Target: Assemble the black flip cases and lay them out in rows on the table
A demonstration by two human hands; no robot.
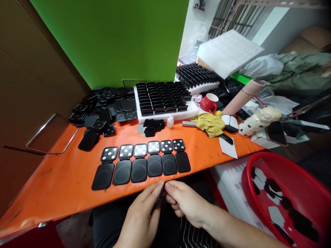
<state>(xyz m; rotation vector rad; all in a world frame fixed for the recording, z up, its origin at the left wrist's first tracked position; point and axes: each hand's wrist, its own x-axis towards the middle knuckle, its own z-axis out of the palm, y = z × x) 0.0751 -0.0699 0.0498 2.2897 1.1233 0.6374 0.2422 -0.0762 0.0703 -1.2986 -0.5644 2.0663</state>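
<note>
Near the table's front edge, my left hand [144, 212] is closed around a thin black flat piece [160, 193], seen almost edge-on. My right hand [184, 199] pinches at the upper edge of that same piece, thumb against curled fingers; most of the piece is hidden. Just beyond my hands lies a row of several unfolded black hinged pads. Each has a small plate with pale dots [126, 151] at the back and a larger plain rounded plate [121, 173] toward me. Behind the row are a pile of thin black pieces [152, 128] and a small white bottle [170, 121].
On the orange table [64, 179] stands a white foam tray [165, 116] of upright black plates. A heap of black pads [103, 103] lies left. To the right are a yellow cloth [210, 124], red mug [209, 102] and pink tumbler [243, 96]. A red basin [297, 172] holds scraps.
</note>
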